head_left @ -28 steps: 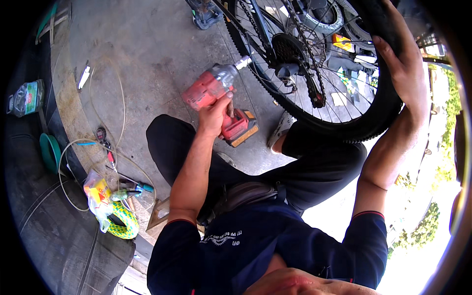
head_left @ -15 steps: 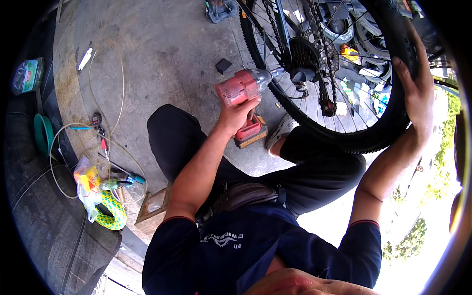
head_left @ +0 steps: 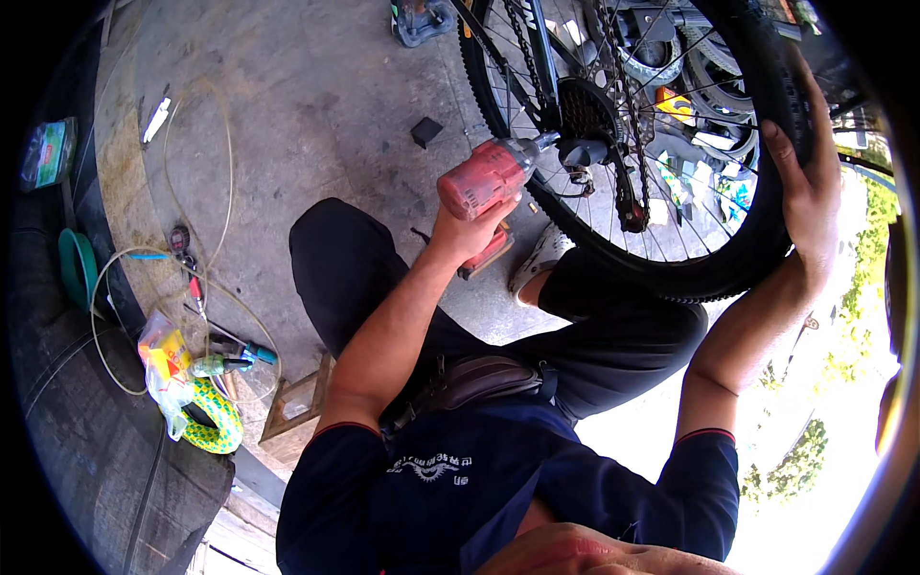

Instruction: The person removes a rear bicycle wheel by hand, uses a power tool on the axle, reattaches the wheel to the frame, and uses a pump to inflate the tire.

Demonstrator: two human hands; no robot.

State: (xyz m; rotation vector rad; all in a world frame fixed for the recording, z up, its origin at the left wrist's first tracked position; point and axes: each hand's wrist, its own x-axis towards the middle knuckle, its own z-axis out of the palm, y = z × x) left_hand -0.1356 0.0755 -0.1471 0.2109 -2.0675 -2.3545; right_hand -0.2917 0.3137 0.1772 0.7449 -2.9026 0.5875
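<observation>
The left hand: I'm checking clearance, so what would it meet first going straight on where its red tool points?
In the left hand, the red power tool would likely meet the sprocket cluster or dark rounded part beside it first; depth is unclear.

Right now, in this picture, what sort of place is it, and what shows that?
Probably a bicycle repair spot: a red power tool in the left hand, held close to a bicycle wheel, and loose tyres visible beyond that wheel.

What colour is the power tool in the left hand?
Mostly red, with a grey front; the power tool shows best in the head view.
</observation>
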